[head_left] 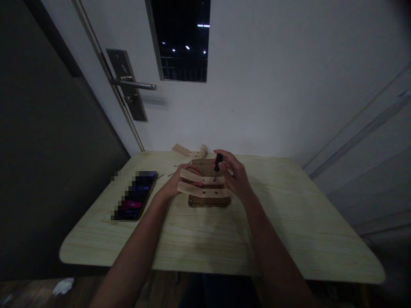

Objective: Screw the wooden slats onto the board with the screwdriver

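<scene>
My right hand [236, 173] is closed around the black handle of a short screwdriver [218, 161], held upright. Its tip meets a hole in the farther of two pale wooden pieces with angled ends; whether a screw sits there is too small to tell. The nearer pale wooden piece [210, 193] has two dark holes and lies across a brown block [208, 203], which looks like wood or stacked cardboard. From the left, my left hand [180, 179] grips the farther wooden piece [208, 180] near its angled end, with fingers partly hidden behind it.
Another pale wooden piece [184, 150] lies at the table's back edge by the white door. A few thin screws or nails [160, 176] lie left of the work. A phone [141, 194] with a lit screen rests on the left of the wooden table [289, 222].
</scene>
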### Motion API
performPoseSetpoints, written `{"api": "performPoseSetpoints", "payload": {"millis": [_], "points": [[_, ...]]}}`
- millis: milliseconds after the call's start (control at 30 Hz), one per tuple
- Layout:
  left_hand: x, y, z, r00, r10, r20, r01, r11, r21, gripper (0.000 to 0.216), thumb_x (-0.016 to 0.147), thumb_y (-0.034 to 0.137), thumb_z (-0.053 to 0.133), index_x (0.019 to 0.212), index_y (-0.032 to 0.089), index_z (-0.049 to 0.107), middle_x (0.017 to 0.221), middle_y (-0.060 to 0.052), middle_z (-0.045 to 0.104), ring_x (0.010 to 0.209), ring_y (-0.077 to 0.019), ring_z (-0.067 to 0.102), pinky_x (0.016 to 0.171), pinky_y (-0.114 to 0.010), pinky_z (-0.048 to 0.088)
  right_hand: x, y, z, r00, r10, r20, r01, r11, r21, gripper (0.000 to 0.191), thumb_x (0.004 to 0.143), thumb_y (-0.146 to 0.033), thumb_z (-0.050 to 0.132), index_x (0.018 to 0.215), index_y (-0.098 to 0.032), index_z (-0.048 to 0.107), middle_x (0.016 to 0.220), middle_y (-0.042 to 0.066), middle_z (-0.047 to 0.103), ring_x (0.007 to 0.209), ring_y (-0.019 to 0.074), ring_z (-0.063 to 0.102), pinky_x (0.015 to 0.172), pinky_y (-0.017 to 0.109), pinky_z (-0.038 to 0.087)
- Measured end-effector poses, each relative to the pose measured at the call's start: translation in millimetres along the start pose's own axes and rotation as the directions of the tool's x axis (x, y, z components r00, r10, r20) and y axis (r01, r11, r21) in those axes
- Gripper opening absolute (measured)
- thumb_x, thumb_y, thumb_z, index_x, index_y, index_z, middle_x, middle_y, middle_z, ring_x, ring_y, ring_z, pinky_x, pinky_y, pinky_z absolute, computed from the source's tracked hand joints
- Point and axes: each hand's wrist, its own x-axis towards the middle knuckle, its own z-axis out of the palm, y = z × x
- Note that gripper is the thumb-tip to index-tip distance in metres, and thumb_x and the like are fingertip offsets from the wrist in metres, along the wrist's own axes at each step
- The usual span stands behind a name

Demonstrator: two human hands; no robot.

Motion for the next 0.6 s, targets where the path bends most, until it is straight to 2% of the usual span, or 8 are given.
{"api": "performPoseSetpoints", "payload": {"millis": [233,400,500,600], "points": [[0.0,-0.5,0.6,1.0,-0.029,0.004,0.029,0.999,-0.042,0.045,0.055,0.037,0.095,0.092,0.02,0.075,0.104,-0.006,0.068,0.102,-0.0219,0.063,0.096,-0.036,0.051,1.0,3.8,-0.1,0.999,-0.003,-0.042,0.0,0.997,-0.072,0.036,0.096,-0.04,0.057,0.129,-0.027,0.061,0.115,0.007,0.071,0.089,0.017,0.071,0.08,0.034,0.06],[-0.1,0.4,-0.2,0.998,-0.054,0.036,0.057,0.995,-0.083,0.044,0.057,0.038,0.094,0.093,0.02,0.074,0.104,-0.006,0.069,0.103,-0.0218,0.062,0.099,-0.038,0.05,1.0,2.9,0.6,0.996,0.03,-0.08,-0.038,0.994,-0.101,0.032,0.089,-0.038,0.068,0.12,-0.028,0.067,0.105,0.002,0.073,0.072,0.0133,0.066,0.067,0.03,0.058],[-0.2,-0.5,-0.9,0.998,-0.044,0.045,0.048,0.996,-0.08,0.043,0.057,0.037,0.094,0.093,0.021,0.075,0.103,-0.006,0.068,0.103,-0.0223,0.063,0.099,-0.039,0.051,1.1,2.0,0.7,0.995,0.034,-0.094,-0.045,0.993,-0.109,0.03,0.088,-0.038,0.069,0.116,-0.028,0.068,0.102,0.001,0.073,0.073,0.0134,0.065,0.07,0.031,0.058],[-0.7,-4.1,-0.6,1.0,-0.019,0.021,0.02,0.997,-0.068,0.042,0.058,0.033,0.094,0.093,0.021,0.075,0.105,-0.006,0.067,0.103,-0.0222,0.062,0.097,-0.037,0.053,1.2,0.0,-0.3,0.997,0.022,-0.074,-0.03,0.994,-0.108,0.03,0.092,-0.04,0.063,0.119,-0.027,0.065,0.107,0.003,0.073,0.079,0.0144,0.068,0.077,0.033,0.06]]}}
